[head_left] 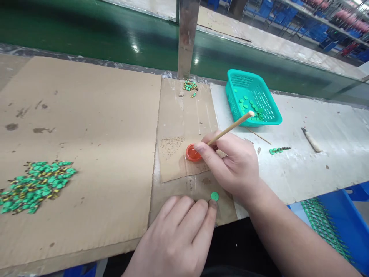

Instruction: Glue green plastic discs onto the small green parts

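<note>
My right hand [233,161] is closed in a pen-like grip around a thin wooden stick [232,127]. The stick leans up to the right, and its lower end is hidden behind my fingers at a small red-orange cup [193,153]. My thumb tip overlaps the cup's rim. My left hand [178,234] rests at the near edge of the cardboard with its fingers curled. Its index fingertip meets the lower edge of a small round green disc [214,196]; the thumb is hidden. Tiny specks [171,145] lie scattered left of the cup.
A teal basket [253,122] holds several green discs. Green, yellow and black pieces are heaped at left [37,184], with a smaller heap [189,85] at the back. Right lie a knife-like tool [311,141], a thin stick [258,135] and a green-disc strand [278,150]. A blue bin [343,219] stands below.
</note>
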{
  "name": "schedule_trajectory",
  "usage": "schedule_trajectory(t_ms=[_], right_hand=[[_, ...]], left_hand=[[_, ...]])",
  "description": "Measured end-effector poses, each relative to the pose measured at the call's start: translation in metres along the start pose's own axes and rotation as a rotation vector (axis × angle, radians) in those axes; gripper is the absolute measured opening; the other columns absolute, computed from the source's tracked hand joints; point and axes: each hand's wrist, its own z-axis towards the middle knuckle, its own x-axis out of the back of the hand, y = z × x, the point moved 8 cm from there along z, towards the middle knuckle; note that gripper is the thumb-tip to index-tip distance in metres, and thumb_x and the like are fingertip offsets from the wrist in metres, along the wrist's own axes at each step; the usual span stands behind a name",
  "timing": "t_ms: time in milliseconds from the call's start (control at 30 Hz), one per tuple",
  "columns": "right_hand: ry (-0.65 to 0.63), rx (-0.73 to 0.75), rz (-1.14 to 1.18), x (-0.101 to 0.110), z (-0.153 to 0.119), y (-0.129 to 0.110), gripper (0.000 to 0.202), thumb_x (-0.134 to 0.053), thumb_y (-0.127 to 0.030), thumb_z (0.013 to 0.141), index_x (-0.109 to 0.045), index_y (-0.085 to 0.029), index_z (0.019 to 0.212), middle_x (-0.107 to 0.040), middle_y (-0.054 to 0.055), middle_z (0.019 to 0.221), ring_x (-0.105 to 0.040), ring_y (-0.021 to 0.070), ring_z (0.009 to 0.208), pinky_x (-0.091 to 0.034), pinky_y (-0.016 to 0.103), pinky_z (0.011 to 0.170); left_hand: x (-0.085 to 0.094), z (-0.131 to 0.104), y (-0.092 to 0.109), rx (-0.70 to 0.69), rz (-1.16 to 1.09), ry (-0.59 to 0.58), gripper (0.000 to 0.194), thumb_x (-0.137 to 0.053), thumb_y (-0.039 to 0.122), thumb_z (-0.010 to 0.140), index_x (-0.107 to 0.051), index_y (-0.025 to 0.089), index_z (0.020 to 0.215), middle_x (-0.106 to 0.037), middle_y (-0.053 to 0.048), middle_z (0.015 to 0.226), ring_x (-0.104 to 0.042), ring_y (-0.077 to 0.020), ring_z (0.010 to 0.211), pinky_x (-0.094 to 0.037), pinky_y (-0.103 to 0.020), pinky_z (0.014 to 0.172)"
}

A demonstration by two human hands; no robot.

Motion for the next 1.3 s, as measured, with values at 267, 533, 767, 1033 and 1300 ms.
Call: schedule_trajectory(t_ms=[267,533,767,1033,1300], right_hand=[[0.011,-0.013,0.019,0.0,0.001,0.0,0.032,-0.074,-0.029,0.117,-0.07,-0.025,0.085,-0.077,-0.001,0.08,-0.067,0.0151,0.07,-0.05,0.031,0.066],[0.149,-0.05,0.196,0.04,-0.038,-0.014,0.01,-0.075,-0.021,0.114,-0.075,-0.027,0.107,-0.076,0.0,0.087,-0.072,0.0184,0.077,-0.059,0.036,0.07],[0.084,-0.086,0.244,0.039,-0.097,-0.018,0.013,-0.066,-0.013,0.114,-0.073,-0.023,0.111,-0.075,0.002,0.087,-0.07,0.018,0.071,-0.06,0.034,0.064],[0.026,-0.103,0.218,0.032,-0.094,-0.016,0.014,-0.066,-0.011,0.114,-0.069,-0.022,0.107,-0.07,0.001,0.086,-0.066,0.0166,0.073,-0.056,0.032,0.065],[0.03,-0.106,0.233,0.032,-0.095,-0.015,0.014,-0.065,-0.012,0.115,-0.07,-0.022,0.107,-0.07,0.001,0.086,-0.066,0.0163,0.073,-0.055,0.032,0.064]], left_hand=[[0.001,-0.001,-0.001,-0.001,0.012,-0.003,0.025,-0.063,0.006,0.109,-0.08,0.009,0.126,-0.074,-0.006,0.097,-0.062,-0.0229,0.083,-0.047,-0.044,0.073],[0.002,-0.002,-0.001,-0.015,-0.053,-0.007,0.033,-0.062,0.002,0.108,-0.077,0.005,0.137,-0.077,-0.01,0.107,-0.065,-0.0269,0.094,-0.049,-0.046,0.08],[0.0,-0.004,-0.002,-0.075,-0.043,-0.005,0.028,-0.059,0.007,0.113,-0.078,0.002,0.134,-0.079,-0.014,0.111,-0.065,-0.0306,0.099,-0.048,-0.049,0.086],[-0.001,-0.004,0.0,-0.069,-0.039,-0.049,0.027,-0.06,0.013,0.115,-0.079,0.005,0.131,-0.077,-0.011,0.103,-0.064,-0.0282,0.091,-0.048,-0.049,0.083],[-0.001,-0.003,0.002,-0.06,-0.044,-0.031,0.024,-0.065,0.01,0.112,-0.079,0.004,0.13,-0.076,-0.011,0.103,-0.062,-0.028,0.09,-0.047,-0.049,0.082]])
